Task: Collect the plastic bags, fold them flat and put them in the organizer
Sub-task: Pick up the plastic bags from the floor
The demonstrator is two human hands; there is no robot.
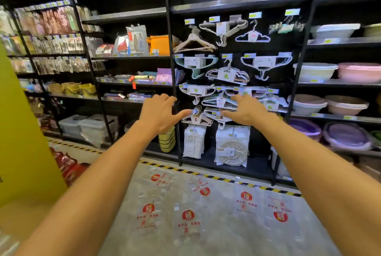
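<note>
Several clear plastic bags with red printed logos lie spread flat on the grey floor, among them one at the left, one in the middle and one at the right. Both my arms stretch forward above them at shelf height. My left hand hangs in the air with loosely curved fingers and the thumb pointing right, holding nothing. My right hand is spread palm down, also holding nothing. No organizer is in view.
A black shop shelving unit stands ahead with hangers, plastic basins and packaged goods. A yellow-black hazard strip runs along its base. A yellow panel rises at the left, with red packets on the floor beside it.
</note>
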